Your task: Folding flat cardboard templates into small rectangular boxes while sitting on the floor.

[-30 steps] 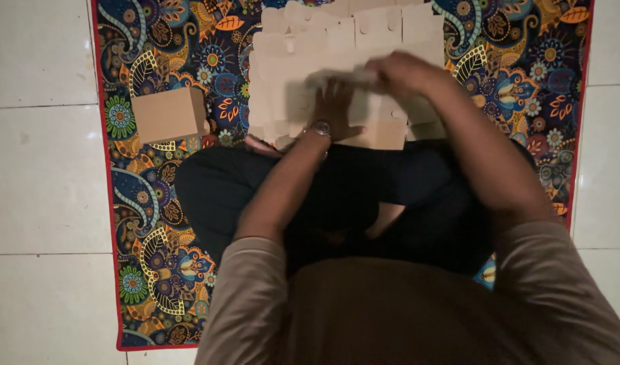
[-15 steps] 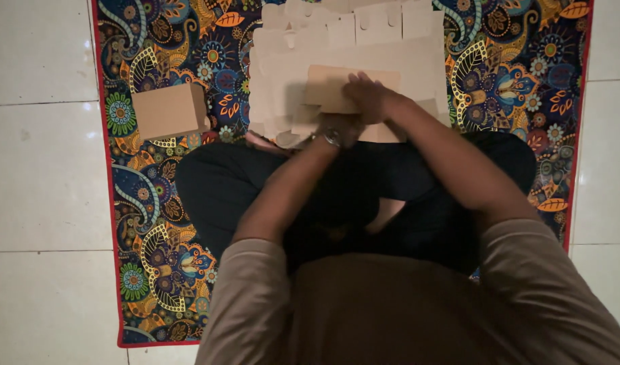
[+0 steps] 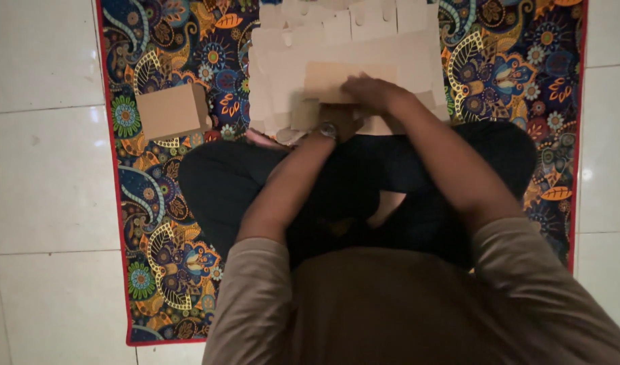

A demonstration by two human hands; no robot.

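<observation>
I sit cross-legged on a patterned mat. A flat cardboard box blank (image 3: 337,78) lies in front of my legs on a stack of flat cardboard blanks (image 3: 364,34). My right hand (image 3: 369,91) presses on the near edge of this folded piece, fingers curled over it. My left hand (image 3: 338,122), with a watch on the wrist, grips the same piece from below, partly hidden under my right hand.
A folded-up cardboard box (image 3: 171,111) stands on the colourful mat (image 3: 154,223) to my left. White floor tiles (image 3: 39,169) surround the mat on both sides. My dark trousers cover the mat's middle.
My right hand has moved left and down from the stack's right part onto a folded piece. My left hand has stayed near the front edge, and the piece now lies folded flat.
</observation>
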